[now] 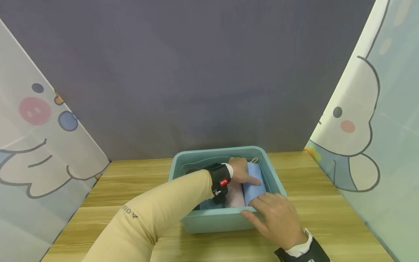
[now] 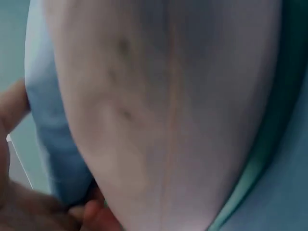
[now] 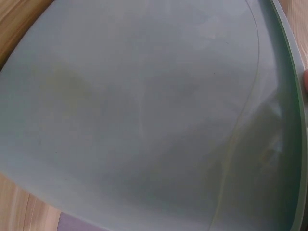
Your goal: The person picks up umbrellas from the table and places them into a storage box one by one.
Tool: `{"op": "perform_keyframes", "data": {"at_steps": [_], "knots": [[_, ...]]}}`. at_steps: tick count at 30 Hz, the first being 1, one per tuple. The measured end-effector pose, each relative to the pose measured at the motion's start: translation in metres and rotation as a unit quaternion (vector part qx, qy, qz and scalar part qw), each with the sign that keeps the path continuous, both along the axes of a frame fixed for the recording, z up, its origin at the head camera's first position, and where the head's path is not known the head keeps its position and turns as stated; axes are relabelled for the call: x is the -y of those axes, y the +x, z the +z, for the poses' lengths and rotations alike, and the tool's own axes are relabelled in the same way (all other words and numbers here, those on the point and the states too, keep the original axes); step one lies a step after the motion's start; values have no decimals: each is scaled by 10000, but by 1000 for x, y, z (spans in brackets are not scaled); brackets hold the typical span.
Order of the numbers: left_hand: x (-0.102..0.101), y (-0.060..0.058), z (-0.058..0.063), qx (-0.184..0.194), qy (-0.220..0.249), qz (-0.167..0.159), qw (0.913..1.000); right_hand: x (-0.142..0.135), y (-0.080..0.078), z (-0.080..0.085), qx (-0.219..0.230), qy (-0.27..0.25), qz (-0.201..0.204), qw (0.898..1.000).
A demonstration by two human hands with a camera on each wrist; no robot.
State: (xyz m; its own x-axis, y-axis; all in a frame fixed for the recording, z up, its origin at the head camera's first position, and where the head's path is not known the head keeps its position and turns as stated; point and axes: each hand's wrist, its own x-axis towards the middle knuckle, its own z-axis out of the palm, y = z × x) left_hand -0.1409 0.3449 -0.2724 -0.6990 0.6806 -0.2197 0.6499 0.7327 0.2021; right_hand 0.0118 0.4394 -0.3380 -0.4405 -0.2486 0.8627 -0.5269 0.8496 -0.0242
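A teal plastic bin [image 1: 217, 221] stands on the table with a blue cylindrical bundle [image 1: 252, 191] along its right side. A thin cord loop [image 1: 254, 160] shows at the bundle's far end. My left hand [image 1: 240, 170] reaches inside and grips this bundle, thumb laid across its top; other fingers are partly hidden. Left of the bundle lies a pale pink item [image 1: 235, 194], which fills most of the left wrist view, blurred. My right hand [image 1: 278, 216] holds the bin's near right rim, thumb outside and fingers over the edge.
A dark object [image 1: 192, 171] and a blue item [image 1: 209, 204] lie in the bin's left part, mostly behind my left sleeve [image 1: 173, 207]. The wooden table [image 1: 137, 182] meets a grey backdrop [image 1: 203, 91]; printed cloth panels [image 1: 370, 156] flank both sides.
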Motion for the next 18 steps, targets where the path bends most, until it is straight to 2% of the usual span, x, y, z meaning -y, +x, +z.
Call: {"op": "perform_keyframes", "data": {"at_steps": [3,5,7,11,13,16,18], "knots": [[3,-2,3,129,-286,-316,9990,0,0,0,12,-5,2,10000],[6,-2,5,213,-494,-380,9978,1,-1,0,4,-15,13,10000],[9,-1,7,129,-786,-476,9957,1,-1,-1,-11,-31,24,10000],[11,4,8,-475,-1374,-634,9873,3,-1,0,-3,-19,10,10000],[11,6,7,-710,-1525,-694,9833,3,-1,0,28,2,6,10000],[12,7,4,-907,-1616,-715,9801,2,-1,1,32,9,6,10000],[11,3,-3,-917,-1569,-668,9811,1,-2,2,-2,2,3,10000]]}}
